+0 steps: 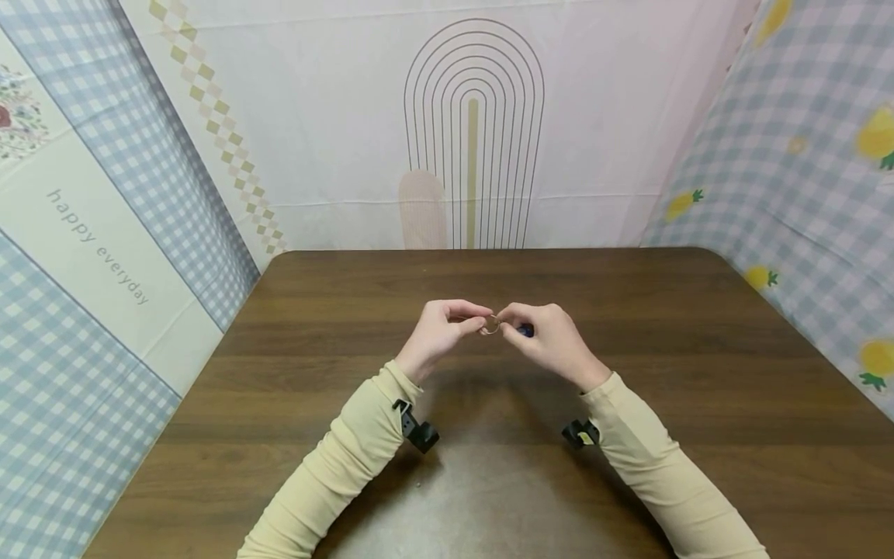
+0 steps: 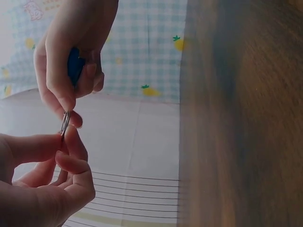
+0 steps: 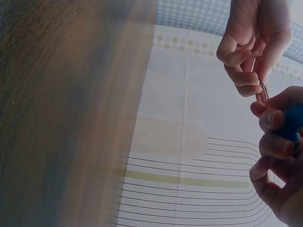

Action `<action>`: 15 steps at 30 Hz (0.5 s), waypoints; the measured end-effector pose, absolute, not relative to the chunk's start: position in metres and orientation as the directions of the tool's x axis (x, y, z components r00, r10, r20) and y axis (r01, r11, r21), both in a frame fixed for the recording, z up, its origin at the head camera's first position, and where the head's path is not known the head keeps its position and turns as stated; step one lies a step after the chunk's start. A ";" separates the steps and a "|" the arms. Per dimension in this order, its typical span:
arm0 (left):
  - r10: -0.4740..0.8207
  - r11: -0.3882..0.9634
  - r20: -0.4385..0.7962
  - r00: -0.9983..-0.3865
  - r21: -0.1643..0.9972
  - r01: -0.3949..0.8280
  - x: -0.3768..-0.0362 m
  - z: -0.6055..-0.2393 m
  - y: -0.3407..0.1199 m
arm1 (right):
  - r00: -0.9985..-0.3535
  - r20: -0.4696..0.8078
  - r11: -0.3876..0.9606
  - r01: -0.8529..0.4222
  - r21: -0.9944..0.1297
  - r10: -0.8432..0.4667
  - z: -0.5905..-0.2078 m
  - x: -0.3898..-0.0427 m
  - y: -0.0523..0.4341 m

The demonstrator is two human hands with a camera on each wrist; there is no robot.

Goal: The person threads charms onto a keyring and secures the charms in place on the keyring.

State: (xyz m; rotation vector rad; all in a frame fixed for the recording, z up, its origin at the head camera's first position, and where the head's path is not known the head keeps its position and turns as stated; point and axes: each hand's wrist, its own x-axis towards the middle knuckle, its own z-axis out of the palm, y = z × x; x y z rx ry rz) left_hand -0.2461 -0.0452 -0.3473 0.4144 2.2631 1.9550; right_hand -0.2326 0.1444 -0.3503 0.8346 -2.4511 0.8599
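Between the two hands, above the table, is a thin metal key ring (image 2: 65,122), which looks doubled like a split ring. My left hand (image 1: 441,329) pinches one side of it between thumb and fingertips. From the other side my right hand (image 1: 552,335) pinches the ring with thumb and forefinger. A small blue object (image 3: 292,124) sits within the curled fingers of that same hand; mostly covered, its kind cannot be made out. In the head view only a dark blue bit of it shows below the forefinger.
Both hands are over the middle of a brown wooden table (image 1: 335,466). A white patterned cloth (image 1: 314,116) hangs behind its far edge, with checked cloths at the left and right. Each sleeve carries a small black wrist camera (image 1: 419,433).
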 end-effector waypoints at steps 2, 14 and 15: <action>0.300 0.146 0.095 -0.949 0.979 0.144 -0.246 -0.347 -0.046 | -0.733 0.545 0.633 -0.657 -0.409 -0.408 -0.351 -0.232 0.144; 0.309 0.032 0.084 -0.947 0.995 0.099 -0.245 -0.346 -0.044 | -0.738 0.577 0.618 -0.645 -0.451 -0.350 -0.353 -0.233 0.143; 0.291 0.022 0.082 -0.953 0.996 0.092 -0.245 -0.347 -0.044 | -0.741 0.572 0.616 -0.643 -0.455 -0.350 -0.353 -0.233 0.142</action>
